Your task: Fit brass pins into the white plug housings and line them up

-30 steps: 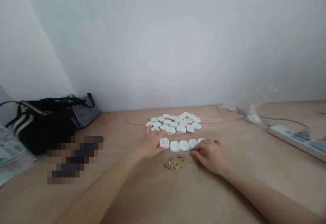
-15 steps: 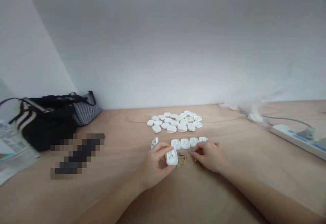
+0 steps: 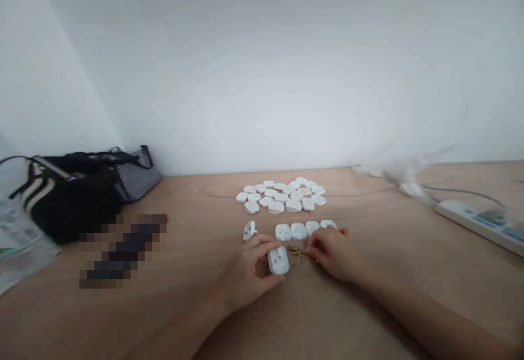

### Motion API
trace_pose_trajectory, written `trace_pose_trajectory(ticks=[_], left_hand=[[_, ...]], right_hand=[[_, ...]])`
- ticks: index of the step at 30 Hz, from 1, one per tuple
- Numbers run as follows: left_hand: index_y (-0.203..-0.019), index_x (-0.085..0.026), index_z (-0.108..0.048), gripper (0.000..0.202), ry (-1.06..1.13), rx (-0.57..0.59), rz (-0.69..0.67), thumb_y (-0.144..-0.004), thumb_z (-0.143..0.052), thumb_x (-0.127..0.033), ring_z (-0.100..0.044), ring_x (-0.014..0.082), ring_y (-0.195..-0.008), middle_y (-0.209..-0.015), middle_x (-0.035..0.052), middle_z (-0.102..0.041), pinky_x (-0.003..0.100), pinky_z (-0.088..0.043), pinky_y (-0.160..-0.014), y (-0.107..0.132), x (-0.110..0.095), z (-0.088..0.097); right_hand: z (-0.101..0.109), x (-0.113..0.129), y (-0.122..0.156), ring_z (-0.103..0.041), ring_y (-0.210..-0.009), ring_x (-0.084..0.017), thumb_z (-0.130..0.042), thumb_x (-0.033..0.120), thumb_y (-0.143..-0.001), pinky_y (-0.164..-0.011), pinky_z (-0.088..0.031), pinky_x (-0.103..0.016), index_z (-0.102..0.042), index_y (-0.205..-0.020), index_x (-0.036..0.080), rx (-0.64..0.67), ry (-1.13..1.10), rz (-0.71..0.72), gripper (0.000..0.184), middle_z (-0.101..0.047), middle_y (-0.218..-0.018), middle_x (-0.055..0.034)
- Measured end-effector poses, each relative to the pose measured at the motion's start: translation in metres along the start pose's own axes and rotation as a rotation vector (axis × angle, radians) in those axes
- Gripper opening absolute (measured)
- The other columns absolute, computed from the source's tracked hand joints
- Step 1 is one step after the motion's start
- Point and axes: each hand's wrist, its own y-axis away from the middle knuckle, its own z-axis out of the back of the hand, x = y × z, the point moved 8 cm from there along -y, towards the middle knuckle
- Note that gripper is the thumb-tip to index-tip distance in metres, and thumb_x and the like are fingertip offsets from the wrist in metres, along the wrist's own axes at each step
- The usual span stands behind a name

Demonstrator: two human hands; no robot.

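My left hand (image 3: pixel 245 275) grips a white plastic plug casing (image 3: pixel 278 260) between thumb and fingers, just in front of a row of similar casings (image 3: pixel 298 231). My right hand (image 3: pixel 334 253) rests at the row's right end, its fingertips pinched beside a small heap of brass pins (image 3: pixel 295 255). Anything between those fingertips is hidden. A single casing (image 3: pixel 249 231) with a brass prong showing lies left of the row. Behind them sits a loose cluster of several white casings (image 3: pixel 282 195).
A black and striped bag (image 3: pixel 77 196) and a pixelated blurred object (image 3: pixel 123 251) are at the left of the wooden table (image 3: pixel 196 316), with a clear plastic bag (image 3: pixel 18 240) at the edge. A white power strip (image 3: pixel 478 225) and cable lie at the right.
My left hand has drawn back toward me with a casing from the row's left end. Another casing now lies apart at the left. My right hand stays near the pins.
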Motion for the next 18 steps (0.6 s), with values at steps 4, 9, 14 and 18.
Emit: trace_pose_trajectory(ticks=[4, 9, 14, 18], left_hand=[[-0.113, -0.02, -0.057, 0.049, 0.007, -0.009, -0.004, -0.067, -0.07, -0.014, -0.056, 0.0218, -0.101, -0.109, 0.0065, -0.057, 0.032, -0.044, -0.091, 0.001, -0.002, 0.001], [-0.11, -0.02, -0.06, 0.041, 0.009, -0.023, -0.041, -0.07, -0.067, -0.013, -0.055, 0.0211, -0.102, -0.11, 0.007, -0.056, 0.032, -0.044, -0.092, 0.003, -0.003, -0.001], [-0.106, -0.019, -0.062, 0.038, 0.042, -0.054, -0.035, -0.068, -0.07, -0.016, -0.056, 0.022, -0.102, -0.11, 0.0083, -0.056, 0.032, -0.046, -0.089, 0.005, 0.001, -0.004], [-0.1, -0.019, -0.064, 0.034, 0.054, -0.096, -0.018, -0.067, -0.072, -0.016, -0.057, 0.0226, -0.1, -0.108, 0.0084, -0.057, 0.035, -0.046, -0.09, 0.003, -0.002, -0.004]], right_hand=[[0.0, 0.004, 0.002, -0.055, -0.084, -0.022, -0.059, 0.033, -0.079, -0.077, -0.027, -0.037, -0.065, -0.08, 0.024, -0.005, -0.031, 0.044, 0.012, -0.068, -0.082, -0.0022], [-0.004, 0.01, 0.002, -0.054, -0.085, -0.022, -0.06, 0.029, -0.078, -0.077, -0.027, -0.037, -0.067, -0.073, 0.026, 0.022, -0.03, 0.104, 0.009, -0.067, -0.078, 0.0002], [0.0, 0.01, 0.003, -0.054, -0.083, -0.021, -0.055, 0.023, -0.081, -0.079, -0.027, -0.039, -0.063, -0.074, 0.023, -0.073, -0.067, 0.147, 0.011, -0.067, -0.077, -0.0005], [0.012, 0.018, 0.008, -0.055, -0.083, -0.021, -0.051, 0.021, -0.085, -0.079, -0.03, -0.037, -0.062, -0.093, 0.021, -0.174, -0.135, 0.22, 0.014, -0.066, -0.084, -0.0035]])
